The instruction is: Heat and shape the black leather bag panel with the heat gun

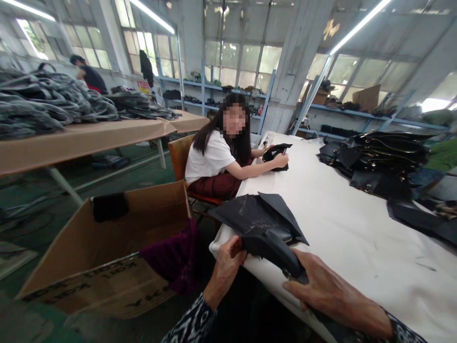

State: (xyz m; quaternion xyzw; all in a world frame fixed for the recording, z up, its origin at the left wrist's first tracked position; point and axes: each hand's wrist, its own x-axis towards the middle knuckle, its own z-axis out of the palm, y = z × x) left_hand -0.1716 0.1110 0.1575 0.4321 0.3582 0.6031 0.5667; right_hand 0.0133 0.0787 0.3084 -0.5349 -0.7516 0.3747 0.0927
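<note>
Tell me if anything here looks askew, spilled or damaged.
The stack of black pieces juts over the white table corner, above the open cardboard box. The left hand and right hand grip a black folded piece. Nothing spilled.

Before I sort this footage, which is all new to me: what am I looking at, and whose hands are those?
One camera, worn on a person's head, looks down at their own two hands. The left hand and right hand grip a black leather piece at the edge of a white table. More black pieces are piled farther along it. A seated co-worker handles another dark piece. A cardboard box stands on the floor to the left.
</note>
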